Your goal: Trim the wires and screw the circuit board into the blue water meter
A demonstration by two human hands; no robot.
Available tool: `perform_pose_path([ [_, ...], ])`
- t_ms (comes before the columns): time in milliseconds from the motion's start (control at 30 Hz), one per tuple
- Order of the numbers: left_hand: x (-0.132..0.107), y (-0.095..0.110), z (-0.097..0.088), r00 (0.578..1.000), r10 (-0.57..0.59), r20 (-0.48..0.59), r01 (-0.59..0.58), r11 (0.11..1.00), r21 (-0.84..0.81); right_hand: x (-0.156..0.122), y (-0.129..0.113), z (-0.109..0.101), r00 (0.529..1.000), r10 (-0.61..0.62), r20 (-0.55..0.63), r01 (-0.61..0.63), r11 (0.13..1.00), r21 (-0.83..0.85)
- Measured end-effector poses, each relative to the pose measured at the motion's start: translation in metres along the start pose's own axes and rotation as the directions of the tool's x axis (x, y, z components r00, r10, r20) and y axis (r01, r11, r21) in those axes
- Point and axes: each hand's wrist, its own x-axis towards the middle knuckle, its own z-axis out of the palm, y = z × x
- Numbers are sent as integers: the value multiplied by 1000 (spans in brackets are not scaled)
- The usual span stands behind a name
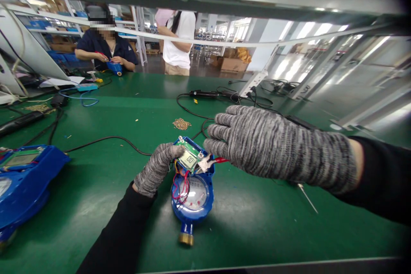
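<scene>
A blue water meter (pixel 208 197) with a brass fitting (pixel 186 239) lies on the bench in front of me, its upper housing uncovered. A green circuit board with a small display (pixel 188 159) sits at that housing, and red wires (pixel 183 188) loop down over the dial. My left hand (pixel 159 165), in a grey knit glove, grips the board and housing edge from the left, thumb on top. Gloved too, my right hand (pixel 253 139) is closed around a red-handled tool like pliers (pixel 220 160). Its pale tip is at the board's right corner; the palm and thumb are hidden.
Another blue meter (pixel 28 184) lies at the left. Beyond the hands are a pile of small brass screws (pixel 182 124), a black electric screwdriver (pixel 204 93), cables and a power strip (pixel 255 82). A co-worker (pixel 107 49) sits across the green bench (pixel 128 197); another person (pixel 179 38) stands behind.
</scene>
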Motion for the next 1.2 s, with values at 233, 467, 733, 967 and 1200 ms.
perform_pose_path([
  [233, -2, -1, 0, 999, -26, -37, 27, 999, 22, 1, 1, 2, 1000, -18, 5, 17, 999, 32],
  [467, -3, 2, 0, 999, -33, -16, 34, 999, 25, 1, -6, 2, 998, -11, 62, 10, 1000, 5],
  [733, 2, 0, -1, 1000, 18, 1, -18, 1000, -5, -3, -1, 5, 999, 15, 29, -17, 997, 76],
  [967, 1, -1, -2, 1000, 23, -14, -22, 1000, 15, -2, 0, 12, 1000, 3, 1, -3, 994, 108],
  [1200, 2, -1, -2, 1000, 11, -9, -11, 1000, -12, -1, -3, 10, 1000, 9, 10, -10, 995, 97],
])
